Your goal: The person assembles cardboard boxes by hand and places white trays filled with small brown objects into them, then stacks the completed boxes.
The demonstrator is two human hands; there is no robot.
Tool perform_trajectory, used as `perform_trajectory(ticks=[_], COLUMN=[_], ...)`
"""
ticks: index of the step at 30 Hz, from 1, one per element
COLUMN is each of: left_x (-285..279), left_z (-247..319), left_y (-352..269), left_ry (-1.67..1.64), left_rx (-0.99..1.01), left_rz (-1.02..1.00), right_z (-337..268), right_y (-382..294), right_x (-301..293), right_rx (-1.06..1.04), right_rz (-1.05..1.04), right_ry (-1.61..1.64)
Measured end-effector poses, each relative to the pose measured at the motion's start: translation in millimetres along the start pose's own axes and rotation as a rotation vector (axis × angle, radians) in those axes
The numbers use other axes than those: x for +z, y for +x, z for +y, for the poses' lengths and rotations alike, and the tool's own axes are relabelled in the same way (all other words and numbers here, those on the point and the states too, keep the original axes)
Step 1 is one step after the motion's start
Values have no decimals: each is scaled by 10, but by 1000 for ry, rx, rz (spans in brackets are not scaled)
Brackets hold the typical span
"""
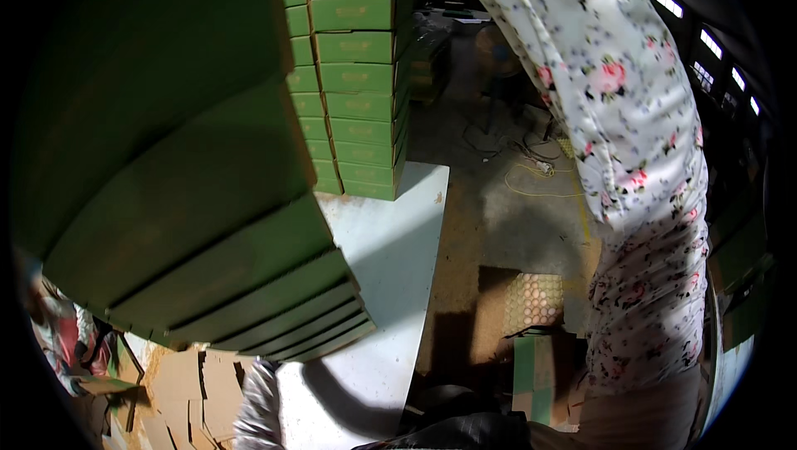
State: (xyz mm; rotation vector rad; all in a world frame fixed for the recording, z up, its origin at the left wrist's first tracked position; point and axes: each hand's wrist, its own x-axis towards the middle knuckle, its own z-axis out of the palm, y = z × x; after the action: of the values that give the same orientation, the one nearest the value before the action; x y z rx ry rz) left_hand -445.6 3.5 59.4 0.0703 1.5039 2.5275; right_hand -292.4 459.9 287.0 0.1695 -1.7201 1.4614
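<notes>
A tall stack of green cardboard boxes [249,244] rises close in front of me on the left, its side in shadow. My left sleeve [258,403] reaches up to the lower edge of this stack, where the boxes hide my left hand. Along the right, my right arm in a floral sleeve [635,138] is raised and runs out past the top edge, so that hand is out of view. A second column of lit green boxes [358,76] stands farther off on a white tabletop [386,251].
Flat cardboard sheets [177,388] lie at lower left, near another person [68,338]. On the floor right of the table are an egg tray with eggs [535,303], a green-and-brown carton [534,369] and loose cables [529,154]. A fan [498,51] stands in shadow behind.
</notes>
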Motion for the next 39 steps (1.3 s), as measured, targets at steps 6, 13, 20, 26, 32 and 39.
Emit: perform_trajectory(ticks=[6,13,20,26,32,39], left_x=[-161,221,949,1494,2294,3039], left_z=[-522,-1455,-2923,-4625,-5286,-5200], left_y=[-182,-339,-229,438,1390,1963], left_ry=[10,6,-20,-121,-131,288], left_rx=[-152,-276,-361,-365,-383,-476], left_rz=[138,286,456,582,736,566], right_z=[562,1085,1576,1851,2085,2472], right_y=[-67,763,2235,3043,3485,3893], right_x=[-780,-1297,-1381,-1285,-1401,-1557], right_rx=[99,39,-102,-190,-98,-24], right_rz=[174,109,-75,-203,-224,-211], right_ry=[-15,24,147,196,255,273])
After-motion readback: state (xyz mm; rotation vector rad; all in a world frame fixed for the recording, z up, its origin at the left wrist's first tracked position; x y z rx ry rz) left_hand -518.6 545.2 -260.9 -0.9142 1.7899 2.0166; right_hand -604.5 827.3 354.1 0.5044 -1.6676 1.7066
